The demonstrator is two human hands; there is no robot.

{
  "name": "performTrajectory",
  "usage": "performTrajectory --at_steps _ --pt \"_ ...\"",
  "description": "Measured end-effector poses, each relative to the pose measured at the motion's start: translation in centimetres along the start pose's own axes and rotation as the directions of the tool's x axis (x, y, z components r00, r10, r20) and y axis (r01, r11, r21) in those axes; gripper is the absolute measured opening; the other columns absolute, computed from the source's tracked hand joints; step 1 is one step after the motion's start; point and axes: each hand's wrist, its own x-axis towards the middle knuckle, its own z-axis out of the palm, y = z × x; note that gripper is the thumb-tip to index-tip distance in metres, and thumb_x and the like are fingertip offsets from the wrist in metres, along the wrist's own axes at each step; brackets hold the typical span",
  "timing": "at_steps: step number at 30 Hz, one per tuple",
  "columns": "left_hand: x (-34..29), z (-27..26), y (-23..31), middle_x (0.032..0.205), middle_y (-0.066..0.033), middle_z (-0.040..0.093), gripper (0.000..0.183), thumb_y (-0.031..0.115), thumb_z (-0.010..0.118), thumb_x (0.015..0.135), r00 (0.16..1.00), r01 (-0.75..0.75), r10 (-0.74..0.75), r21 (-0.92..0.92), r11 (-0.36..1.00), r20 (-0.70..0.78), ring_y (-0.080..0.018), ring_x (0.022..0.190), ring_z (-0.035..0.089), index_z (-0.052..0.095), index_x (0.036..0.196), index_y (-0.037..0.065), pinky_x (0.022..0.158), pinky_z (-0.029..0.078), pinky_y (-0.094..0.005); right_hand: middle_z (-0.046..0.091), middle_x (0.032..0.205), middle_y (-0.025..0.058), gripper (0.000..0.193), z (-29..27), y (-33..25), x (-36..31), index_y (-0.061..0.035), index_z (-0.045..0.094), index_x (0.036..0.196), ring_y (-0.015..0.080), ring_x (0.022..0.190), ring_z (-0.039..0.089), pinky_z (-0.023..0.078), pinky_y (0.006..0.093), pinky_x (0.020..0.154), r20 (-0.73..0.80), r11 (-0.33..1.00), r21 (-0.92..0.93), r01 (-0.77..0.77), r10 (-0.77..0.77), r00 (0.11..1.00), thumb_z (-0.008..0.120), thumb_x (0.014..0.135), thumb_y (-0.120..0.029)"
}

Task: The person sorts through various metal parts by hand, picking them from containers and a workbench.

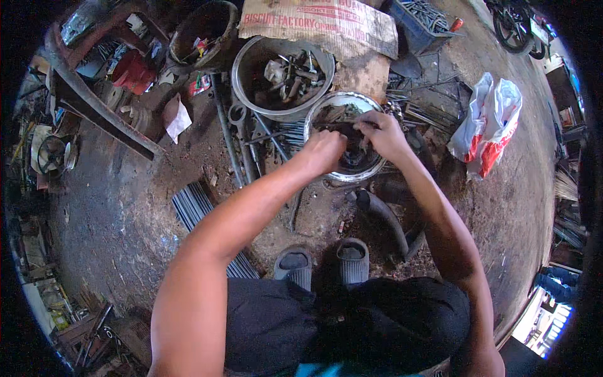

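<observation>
A round basin with a chipped white rim (pixel 355 97) stands on the floor ahead of me. Dark, dirty bits lie in it. Over its left side my left hand (pixel 326 151) is closed, fingers curled inward; whatever they hold is hidden. From the right my right hand (pixel 384 135) reaches over the rim with thumb and fingers pinched together. Something small and dark may be between them, too unclear to name. Just behind and to the left is a larger grey metal basin (pixel 244 94) with worn metal parts and tools inside.
Printed cardboard (pixel 314 22) lies beyond the basins, beside a blue crate (pixel 424 34) of bolts or rods. A white-and-red plastic bag (pixel 487 125) is at right. Metal rods (pixel 207 210) and a curved dark pipe (pixel 384 217) lie near my sandals (pixel 353 261). A bent metal frame (pixel 94 107) is at left.
</observation>
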Motion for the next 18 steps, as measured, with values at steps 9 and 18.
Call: performTrajectory --at_steps 9,18 --pt "0.9 1.9 -0.3 0.079 -0.0228 0.066 0.04 0.005 0.066 0.073 0.991 0.107 -0.085 0.243 0.964 -0.1 -0.0386 0.081 0.065 0.055 0.108 -0.009 0.073 0.053 -0.0464 0.07 0.089 0.014 0.019 -0.6 2.4 0.1 0.0014 0.069 0.102 0.0215 0.076 0.065 0.05 0.0338 0.072 -0.016 0.987 -0.126 0.1 -0.103 0.995 0.066 0.087 -0.009" --pt "1.1 2.4 -0.5 0.077 -0.0227 0.066 0.052 0.002 0.065 0.07 0.988 0.141 -0.123 0.209 0.968 -0.096 -0.0404 0.078 0.067 0.048 0.117 -0.012 0.071 0.053 -0.0471 0.069 0.091 0.0182 0.019 0.2 1.3 -0.1 0.0004 0.069 0.101 0.0297 0.082 0.065 0.051 0.0383 0.074 0.036 0.945 -0.255 0.206 -0.203 0.978 0.066 0.086 -0.011"
